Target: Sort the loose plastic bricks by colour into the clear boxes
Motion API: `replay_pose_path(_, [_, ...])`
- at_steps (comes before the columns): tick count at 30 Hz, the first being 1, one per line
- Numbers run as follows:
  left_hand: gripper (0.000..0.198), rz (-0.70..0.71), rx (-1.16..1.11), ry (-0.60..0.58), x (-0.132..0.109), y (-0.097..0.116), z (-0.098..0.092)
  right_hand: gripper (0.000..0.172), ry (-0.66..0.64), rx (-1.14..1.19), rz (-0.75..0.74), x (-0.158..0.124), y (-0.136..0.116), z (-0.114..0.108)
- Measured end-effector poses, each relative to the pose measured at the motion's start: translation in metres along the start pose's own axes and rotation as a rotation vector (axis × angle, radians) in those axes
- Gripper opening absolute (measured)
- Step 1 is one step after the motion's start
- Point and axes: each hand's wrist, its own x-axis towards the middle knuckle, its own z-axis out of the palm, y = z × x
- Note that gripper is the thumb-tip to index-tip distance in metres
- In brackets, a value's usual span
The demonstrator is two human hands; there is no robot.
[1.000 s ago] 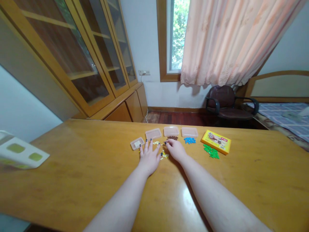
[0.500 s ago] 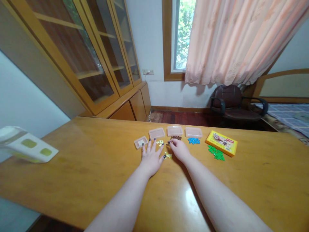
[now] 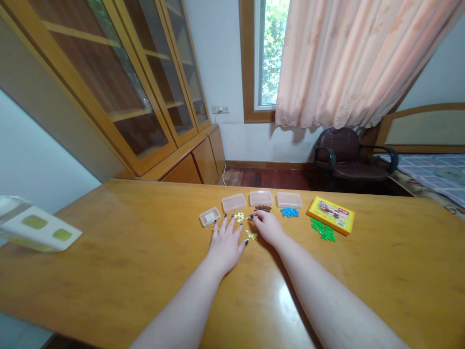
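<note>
My left hand [image 3: 225, 245] lies flat on the table with its fingers spread. Just beyond its fingertips is a pile of small cream-coloured pieces [image 3: 239, 216], and a small pile of yellow and white pieces [image 3: 251, 235] lies by its thumb. My right hand [image 3: 268, 227] is closed in a pinch at the tabletop, with a tiny pale yellow piece [image 3: 248, 218] at its fingertips. Brown pieces [image 3: 262, 209] lie right behind that hand. Farther right are blue pieces [image 3: 289, 212] and green pieces [image 3: 323, 230].
Along the far side stand clear plastic boxes: a small one [image 3: 209, 217] with something white inside, and three larger ones [image 3: 234, 201]. A yellow picture box [image 3: 331, 214] lies behind the green pieces. A white carton [image 3: 43, 224] is at the left of the wooden table [image 3: 145, 271].
The view has shifted slightly. My left hand has drawn back a little from the cream-coloured pile, showing more of it. My right hand keeps its pinch in nearly the same place.
</note>
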Motion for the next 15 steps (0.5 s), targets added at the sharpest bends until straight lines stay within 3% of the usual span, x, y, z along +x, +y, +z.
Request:
replay_pose_path(6, [0.043, -0.216, 0.058, 0.062, -0.0032, 0.0010, -0.0088, 0.025, -0.001, -0.016, -0.004, -0.0002, -0.0003, -0.0010])
replay_pose_path(11, [0.040, 0.023, -0.012, 0.061, -0.0012, -0.0020, -0.0068, 0.029, -0.001, 0.008, 0.012, 0.0008, 0.0003, -0.0012])
replay_pose_path(15, [0.039, 0.059, -0.018, 0.030, -0.0026, -0.0011, -0.0056, 0.029, -0.006, 0.016, 0.020, 0.0010, -0.0008, -0.0013])
